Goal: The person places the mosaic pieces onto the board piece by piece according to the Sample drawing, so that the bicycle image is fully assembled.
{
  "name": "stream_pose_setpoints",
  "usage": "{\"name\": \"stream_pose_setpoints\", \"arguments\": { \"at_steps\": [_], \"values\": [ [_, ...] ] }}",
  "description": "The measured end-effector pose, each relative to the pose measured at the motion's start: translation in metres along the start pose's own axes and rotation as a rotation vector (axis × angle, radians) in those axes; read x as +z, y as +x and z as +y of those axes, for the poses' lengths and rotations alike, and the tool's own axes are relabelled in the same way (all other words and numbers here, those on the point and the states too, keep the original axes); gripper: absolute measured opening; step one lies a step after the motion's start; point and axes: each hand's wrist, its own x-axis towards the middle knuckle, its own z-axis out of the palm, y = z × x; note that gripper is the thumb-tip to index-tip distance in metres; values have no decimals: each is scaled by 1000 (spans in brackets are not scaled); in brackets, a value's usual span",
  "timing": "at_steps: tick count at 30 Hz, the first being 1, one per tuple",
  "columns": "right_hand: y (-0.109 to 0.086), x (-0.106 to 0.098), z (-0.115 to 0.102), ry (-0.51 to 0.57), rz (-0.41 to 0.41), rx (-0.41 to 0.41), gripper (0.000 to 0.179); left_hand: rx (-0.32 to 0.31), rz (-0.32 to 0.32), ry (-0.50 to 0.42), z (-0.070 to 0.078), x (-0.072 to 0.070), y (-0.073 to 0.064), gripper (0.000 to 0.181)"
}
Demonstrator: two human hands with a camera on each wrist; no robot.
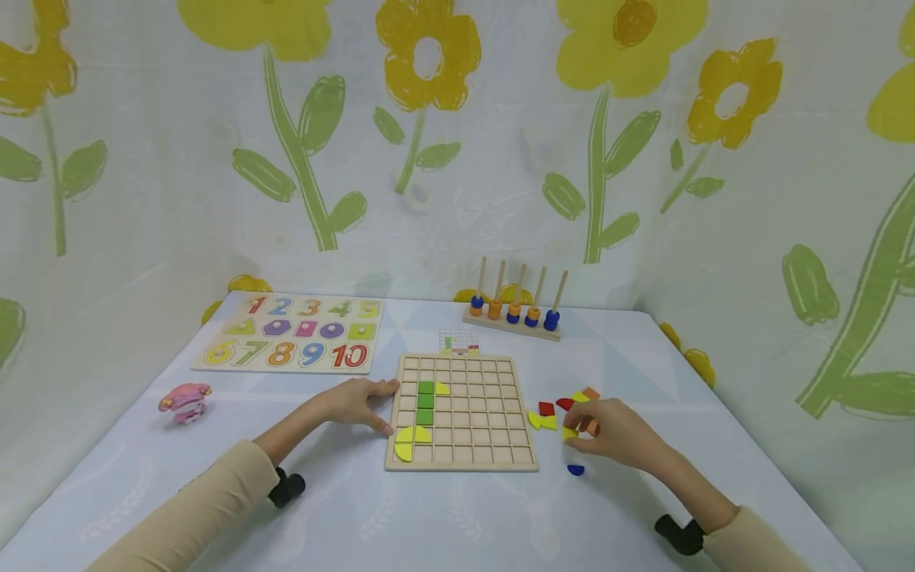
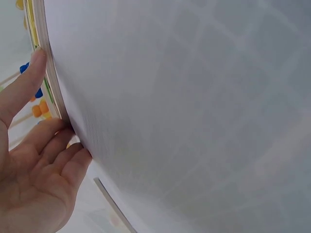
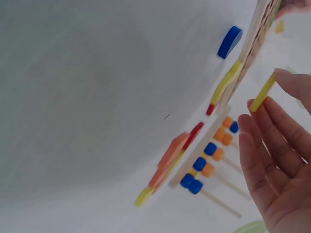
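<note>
At the left edge of a wooden grid board (image 1: 493, 469), my left hand (image 1: 355, 403) rests with thumb and fingers spread along the rim. In the left wrist view, the thumb and fingertips of the left hand (image 2: 41, 179) touch the board's side. Green squares (image 1: 425, 401) and yellow quarter-round pieces (image 1: 403, 452) lie in some cells. To the right of the board, my right hand (image 1: 615, 433) pinches a yellow piece (image 3: 263, 92) between thumb and index finger, above the table. Red, yellow and orange pieces lie around that hand, and a blue half-round piece (image 1: 575, 470) lies nearer the front.
Behind the board lies a small pattern card (image 1: 460, 340). A bead stacker with pegs (image 1: 511, 322) stands at the back. On the left are a number puzzle board (image 1: 286, 334) and a pink figurine (image 1: 187, 401). Flower-printed curtain (image 1: 457, 199) surrounds the table.
</note>
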Motion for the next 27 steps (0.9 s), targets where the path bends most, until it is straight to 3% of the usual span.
{"name": "stream_pose_setpoints", "arguments": {
  "at_steps": [11, 27],
  "values": [
    [26, 11, -27, 35, 3, -170, 14, -17, -4, -2, 1, 1, 1, 86],
    [71, 34, -74, 67, -95, -216, 17, -29, 5, 5, 3, 2, 0, 86]
  ]
}}
